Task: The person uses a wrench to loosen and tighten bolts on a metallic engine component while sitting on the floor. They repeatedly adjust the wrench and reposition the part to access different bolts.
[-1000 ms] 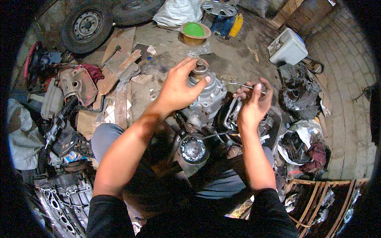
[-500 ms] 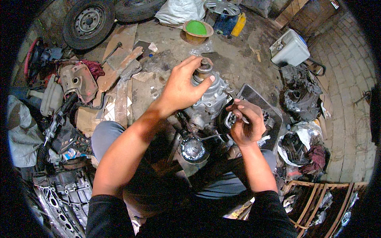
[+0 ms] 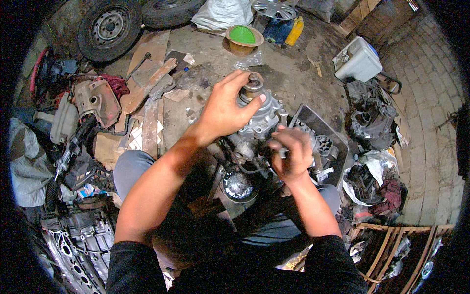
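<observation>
A dusty concrete floor (image 3: 298, 73) is spreading under everything, littered with parts. A black tyre on a grey steel rim (image 3: 108, 28) is lying at the upper left, and a white plastic canister (image 3: 357, 60) is sitting at the upper right. A grey cast-metal engine casing (image 3: 81, 245) is lying at the lower left beside the person's knee. In the middle, just above the person's lap, a grey cast-aluminium gear housing with a short brown shaft on top (image 3: 262, 117) is standing upright on the floor. The left hand (image 3: 225, 110) is gripping the top of this housing, fingers wrapped around the shaft end. The right hand (image 3: 291, 154) is clenching a small metal tool (image 3: 283, 153) against the housing's right side. A round tan bowl with a green inside (image 3: 243, 37) is sitting farther away.
</observation>
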